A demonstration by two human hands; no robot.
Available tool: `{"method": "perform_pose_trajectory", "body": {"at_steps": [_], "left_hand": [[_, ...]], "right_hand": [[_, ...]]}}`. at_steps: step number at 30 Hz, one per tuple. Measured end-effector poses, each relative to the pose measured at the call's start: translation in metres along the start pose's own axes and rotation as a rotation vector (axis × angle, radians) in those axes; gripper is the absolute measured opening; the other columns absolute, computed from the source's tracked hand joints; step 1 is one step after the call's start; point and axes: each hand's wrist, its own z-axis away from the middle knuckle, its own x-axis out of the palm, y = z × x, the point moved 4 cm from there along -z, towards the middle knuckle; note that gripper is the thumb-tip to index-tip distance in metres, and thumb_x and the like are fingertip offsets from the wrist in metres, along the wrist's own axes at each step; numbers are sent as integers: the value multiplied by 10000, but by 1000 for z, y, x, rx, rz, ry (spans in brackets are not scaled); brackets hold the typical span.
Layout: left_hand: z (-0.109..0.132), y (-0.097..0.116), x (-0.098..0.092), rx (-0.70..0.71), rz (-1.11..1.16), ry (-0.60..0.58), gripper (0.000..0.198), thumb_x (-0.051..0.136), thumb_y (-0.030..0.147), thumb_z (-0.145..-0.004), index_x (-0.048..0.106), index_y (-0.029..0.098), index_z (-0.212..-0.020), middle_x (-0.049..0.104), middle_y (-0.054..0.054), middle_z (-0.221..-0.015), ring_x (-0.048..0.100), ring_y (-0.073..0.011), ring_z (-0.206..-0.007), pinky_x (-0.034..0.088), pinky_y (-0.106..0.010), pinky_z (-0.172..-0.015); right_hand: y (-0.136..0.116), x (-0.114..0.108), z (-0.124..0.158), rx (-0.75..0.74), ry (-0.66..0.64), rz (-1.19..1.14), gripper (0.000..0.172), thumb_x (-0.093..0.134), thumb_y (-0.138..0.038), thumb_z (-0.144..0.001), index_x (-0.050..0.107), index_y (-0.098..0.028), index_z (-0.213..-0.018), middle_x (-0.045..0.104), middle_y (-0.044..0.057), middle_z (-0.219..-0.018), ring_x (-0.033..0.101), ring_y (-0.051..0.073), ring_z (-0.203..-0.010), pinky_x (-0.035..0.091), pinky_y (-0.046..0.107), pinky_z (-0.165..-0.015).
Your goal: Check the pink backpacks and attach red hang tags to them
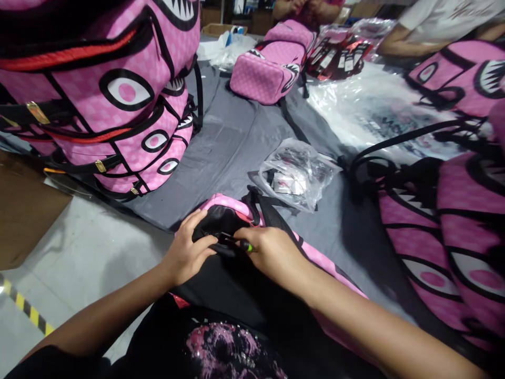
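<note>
A pink and black backpack (335, 271) lies in front of me with its top opening facing up. My left hand (189, 250) grips the opening's edge, the thumb and fingers curled around the black lining (215, 218). Closed in my right hand (272, 255) is a small hand tool (246, 245) with a black and green handle. A thin metal part points left into the opening, near my left fingertips. Its exact kind and tip are hard to make out. Just beyond the backpack sits a clear plastic bag (295, 176) with small tags or parts inside.
Stacked pink backpacks (130, 95) rise at the left of the grey-covered table (221, 137); more backpacks (418, 252) stand at the right. Another backpack (260, 76) lies at the back, beside tagged red items (339, 60) and plastic sheeting (355, 110). Two people are across the table.
</note>
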Motion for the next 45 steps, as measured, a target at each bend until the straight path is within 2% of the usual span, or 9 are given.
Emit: {"method": "perform_pose_trajectory", "body": {"at_steps": [3, 6, 11, 26, 29, 34, 38, 42, 45], "left_hand": [[3, -4, 0, -20, 70, 38, 249, 603, 197, -886, 576, 244, -1129, 259, -96, -1527, 303, -280, -1438, 346, -514, -1167], [6, -18, 0, -283, 194, 83, 504, 626, 281, -882, 397, 212, -1325, 238, -164, -1557, 340, -275, -1427, 396, -487, -1132], [14, -37, 12, -717, 291, -200, 593, 623, 435, -859, 443, 163, -1354, 631, -134, -1251, 606, -279, -1172, 494, -450, -1009], [24, -52, 16, -604, 379, -106, 561, 604, 554, -811, 537, 216, -1254, 711, -55, -1113, 680, -253, -1027, 552, -341, -879], [26, -50, 13, -643, 388, -106, 513, 609, 535, -804, 547, 233, -1214, 723, -22, -1062, 687, -239, -983, 548, -323, -847], [19, -40, 11, -682, 393, -101, 511, 618, 492, -798, 553, 240, -1238, 707, -33, -1131, 664, -256, -1044, 511, -364, -926], [9, -39, 11, -588, 489, -142, 573, 660, 433, -779, 541, 198, -1288, 652, -65, -1252, 610, -255, -1162, 464, -379, -1028], [6, -29, 1, -539, 518, -202, 509, 688, 368, -765, 610, 170, -1226, 676, -74, -1206, 626, -264, -1129, 479, -389, -1013], [-1, 5, -26, -486, 424, -168, 436, 703, 383, -773, 663, 172, -1153, 716, -75, -1106, 666, -274, -1032, 519, -395, -940]], "right_hand": [[-11, 5, -10, 25, -236, 156, 250, 500, -41, -827, 692, -185, -899, 719, 46, -820, 677, 172, -753, 411, 236, -620], [-12, 8, -23, 53, -293, 261, 271, 459, -43, -866, 691, -162, -939, 713, 90, -895, 683, 198, -786, 424, 262, -625], [-13, 19, -38, -1, -340, 269, 245, 476, -86, -901, 703, -160, -957, 712, 99, -836, 695, 238, -838, 469, 287, -670], [-43, 17, -55, -173, -158, 178, 216, 528, -141, -886, 672, -165, -1044, 734, 88, -888, 689, 208, -822, 432, 257, -608], [-44, 6, -31, -211, -232, 363, 231, 483, -72, -897, 677, -134, -1006, 731, 116, -900, 702, 238, -798, 481, 296, -630], [-13, -15, 23, 33, -372, 506, 301, 482, 83, -785, 699, -78, -919, 724, 168, -853, 719, 311, -787, 526, 348, -628], [2, -23, 60, 262, -217, 391, 354, 441, 41, -815, 671, -112, -1037, 717, 160, -947, 713, 304, -867, 523, 354, -712], [17, 19, 129, 527, -206, -142, 210, 508, -140, -845, 671, -154, -977, 702, 89, -805, 691, 214, -681, 475, 272, -618], [26, 72, 192, 703, -310, -627, 427, 623, -285, -776, 624, -182, -1190, 688, 50, -824, 669, 164, -632, 487, 233, -570]]}}
